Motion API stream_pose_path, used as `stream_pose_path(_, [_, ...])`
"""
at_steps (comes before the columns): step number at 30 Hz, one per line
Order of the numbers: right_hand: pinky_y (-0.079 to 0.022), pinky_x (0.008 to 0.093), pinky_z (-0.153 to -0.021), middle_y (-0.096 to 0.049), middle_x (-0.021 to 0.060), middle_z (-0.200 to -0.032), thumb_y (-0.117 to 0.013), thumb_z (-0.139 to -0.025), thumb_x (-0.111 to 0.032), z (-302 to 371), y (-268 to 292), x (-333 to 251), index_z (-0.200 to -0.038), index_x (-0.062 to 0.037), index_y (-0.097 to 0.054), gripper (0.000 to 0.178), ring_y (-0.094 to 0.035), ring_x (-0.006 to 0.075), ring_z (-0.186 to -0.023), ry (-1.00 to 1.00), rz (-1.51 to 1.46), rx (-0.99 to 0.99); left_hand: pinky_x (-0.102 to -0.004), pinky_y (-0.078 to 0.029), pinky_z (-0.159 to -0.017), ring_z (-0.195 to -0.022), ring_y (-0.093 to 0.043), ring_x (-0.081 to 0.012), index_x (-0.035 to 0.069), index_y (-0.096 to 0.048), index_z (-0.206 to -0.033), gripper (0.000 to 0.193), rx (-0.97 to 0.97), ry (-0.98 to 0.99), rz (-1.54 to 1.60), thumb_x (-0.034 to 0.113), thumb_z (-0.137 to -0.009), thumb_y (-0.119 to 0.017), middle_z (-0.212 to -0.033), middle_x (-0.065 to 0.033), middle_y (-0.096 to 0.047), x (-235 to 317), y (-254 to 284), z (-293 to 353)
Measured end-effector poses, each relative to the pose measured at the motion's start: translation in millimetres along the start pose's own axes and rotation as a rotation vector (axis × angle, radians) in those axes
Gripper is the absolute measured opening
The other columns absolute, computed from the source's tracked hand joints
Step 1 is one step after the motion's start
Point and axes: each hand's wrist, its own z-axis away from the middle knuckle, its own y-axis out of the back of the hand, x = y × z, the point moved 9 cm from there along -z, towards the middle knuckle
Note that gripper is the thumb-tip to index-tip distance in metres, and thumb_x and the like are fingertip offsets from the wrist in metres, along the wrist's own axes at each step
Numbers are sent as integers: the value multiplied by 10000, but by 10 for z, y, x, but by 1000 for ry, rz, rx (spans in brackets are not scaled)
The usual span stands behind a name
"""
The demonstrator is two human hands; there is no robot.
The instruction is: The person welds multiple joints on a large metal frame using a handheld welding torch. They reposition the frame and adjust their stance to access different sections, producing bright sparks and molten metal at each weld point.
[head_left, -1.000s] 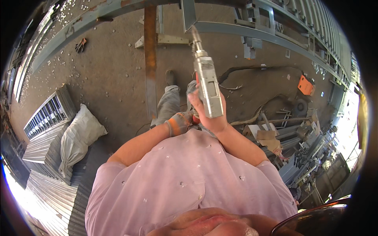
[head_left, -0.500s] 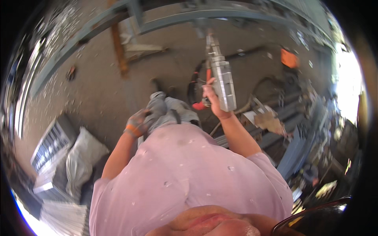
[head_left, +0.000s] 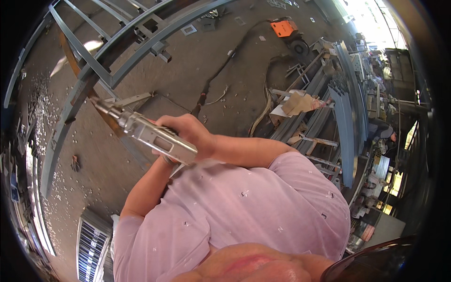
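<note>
My right hand (head_left: 191, 135) is closed around a silver metal welding gun (head_left: 162, 141), held across the front of my body. Its narrow nozzle points to the far left, over the blue-grey metal frame (head_left: 91, 70). My left forearm (head_left: 149, 187) reaches up beneath the gun's rear end. The gun's body hides the left hand, so its fingers cannot be made out. A dark cable (head_left: 205, 87) runs over the floor beyond my right hand.
An orange box-shaped machine (head_left: 284, 28) stands far off on the floor. Blue-grey steel profiles (head_left: 345, 131) and cardboard (head_left: 300, 103) lie piled at the right, with a person (head_left: 381, 129) beyond. A slatted metal panel (head_left: 91, 249) lies at lower left. Metal scraps dot the floor.
The welding gun has swung from the right across my front and now points left. My left hand has moved from beside my leg to under the gun. My view has turned too.
</note>
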Motion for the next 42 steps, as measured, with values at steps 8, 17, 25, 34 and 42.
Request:
stream_pose_path(8, [-535,411,-1013,-741,165,-1227,-810,-940,-365,428,711,658,-1288,-53,-682,485,-698,338,-1169,-81,457,226,-530,-479,-1008,-925,-616,-278,102,-569,-1153,402,-55,-70,408,49,-815,-780,-935,-78,-600,842,136,882])
stream_pose_path(17, [-353,527,-1193,-646,57,-1489,-553,-1048,-631,994,1072,2286,-1299,-170,-731,555,-498,339,-1436,-225,701,319,-462,-440,-1006,-815,-443,-168,211,-475,-899,402,206,-336,462,297,-824,-860,-812,62,-395,2047,650,2065])
stream_pose_path(25, [-196,608,-1289,-722,42,-1355,-489,-1032,-705,910,1319,1975,-1071,-154,-821,645,-498,302,-1397,-438,1009,187,-458,-444,-999,-774,-413,-172,203,-426,-894,447,354,-336,451,308,-799,-850,-782,50,-357,2177,337,2496])
stream_pose_path(34, [-239,624,-1279,-772,123,-1011,-444,-1053,-682,2045,1155,2042,-897,-100,-842,722,-618,325,-1220,-607,970,207,-460,-416,-1002,-827,-418,-192,184,-437,-908,419,240,-187,450,277,-806,-832,-818,30,-371,2178,99,2414])
stream_pose_path(42, [-288,615,-1250,-764,106,-948,-465,-1054,-664,2055,506,1608,-828,-107,-838,707,-634,334,-1165,-525,932,301,-367,-397,-863,-777,-426,-155,181,-474,-867,333,193,-299,524,230,-864,-804,-793,41,-400,2709,652,2740])
